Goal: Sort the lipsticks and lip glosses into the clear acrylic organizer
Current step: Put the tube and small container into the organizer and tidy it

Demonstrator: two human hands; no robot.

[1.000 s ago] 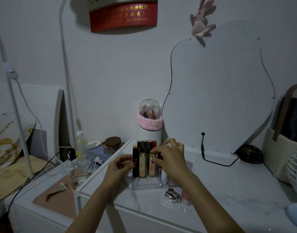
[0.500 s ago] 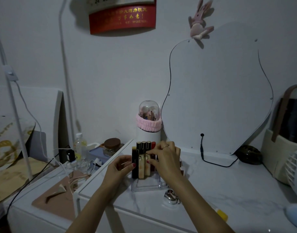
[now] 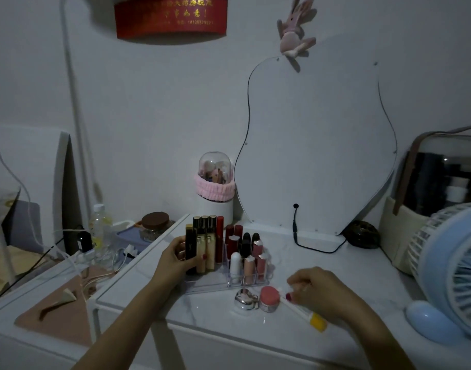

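The clear acrylic organizer (image 3: 202,285) stands on the white marble-look tabletop, holding several upright lipsticks (image 3: 235,243) and tall lip glosses (image 3: 207,244). My left hand (image 3: 175,259) grips the organizer's left side, fingers around the tall black tube (image 3: 190,245). My right hand (image 3: 315,291) is down on the tabletop to the right of the organizer, its fingers curled around a white tube with a yellow end (image 3: 302,311) that lies flat.
A silver heart-shaped case (image 3: 245,299) and a small pink-capped jar (image 3: 269,299) sit in front of the organizer. A blue fan (image 3: 453,268) stands at the right, a mirror (image 3: 317,145) and a domed brush holder (image 3: 215,188) behind. Cables and bottles crowd the lower left table.
My right hand has left the top of the organizer and dropped to the tabletop on the right, onto the white tube. My left hand stays on the organizer's left side.
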